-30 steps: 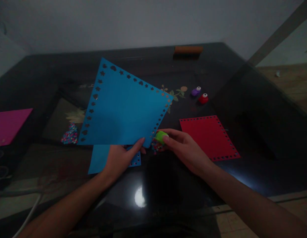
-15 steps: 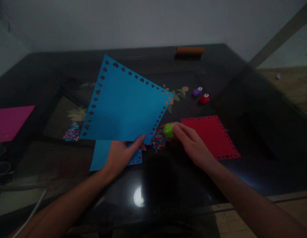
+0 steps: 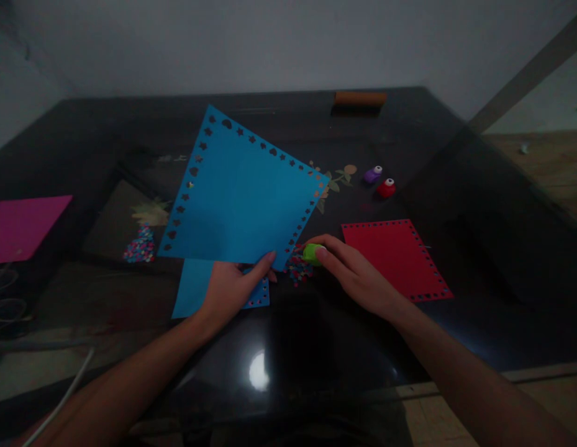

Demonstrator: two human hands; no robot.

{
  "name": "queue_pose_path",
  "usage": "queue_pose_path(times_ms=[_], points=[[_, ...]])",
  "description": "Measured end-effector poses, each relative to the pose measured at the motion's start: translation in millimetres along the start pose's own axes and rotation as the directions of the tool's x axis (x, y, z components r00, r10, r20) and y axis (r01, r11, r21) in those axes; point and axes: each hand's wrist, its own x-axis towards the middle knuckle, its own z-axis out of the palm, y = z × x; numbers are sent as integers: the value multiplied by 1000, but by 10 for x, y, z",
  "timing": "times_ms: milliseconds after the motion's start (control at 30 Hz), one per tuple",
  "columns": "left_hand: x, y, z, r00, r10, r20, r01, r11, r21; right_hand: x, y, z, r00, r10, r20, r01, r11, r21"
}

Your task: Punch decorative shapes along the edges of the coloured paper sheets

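My left hand (image 3: 241,282) pinches the lower edge of a blue sheet of paper (image 3: 244,195), thumb on top. Small shapes are cut out along three of the sheet's sides, and it is held tilted above the table. My right hand (image 3: 351,267) grips a lime-green craft punch (image 3: 312,254) close to the sheet's lower right edge. Whether the punch touches the paper I cannot tell. Under the punch lies a pile of coloured paper cutouts (image 3: 297,271). Another blue sheet (image 3: 190,288), partly covered by my left hand and the raised sheet, rests on the table.
On the right lies a red sheet (image 3: 386,257) with punched edges. Behind it stand a purple punch (image 3: 372,176) and a red punch (image 3: 386,188). A pink sheet (image 3: 27,226) and a second cutout pile (image 3: 140,245) are at left. A brown roll (image 3: 360,99) lies at the back.
The green punch in my right hand has dropped slightly and turned toward the blue sheet's edge. The held sheet has shifted a little right in view, its left side tilting.
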Motion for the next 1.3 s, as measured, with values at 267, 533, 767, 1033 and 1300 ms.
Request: queue_pose_path(times_ms=[267,533,767,1033,1300], points=[[-3,-21,0,996,-92,8,93,993,-73,2,-35,18,998,22,61,-25,999,48],[2,43,16,992,-70,106,82,990,-112,-27,-84,15,992,1,123,-8,998,62],[-24,66,43,985,-87,148,104,988,-111,-28,-98,3,991,-16,130,-4,989,151],[-29,51,46,988,-98,117,112,987,-116,-25,-117,-2,993,-6,121,-13,988,156],[-25,28,42,991,-76,107,88,990,-110,-23,-100,-4,995,-10,101,-7,987,162]])
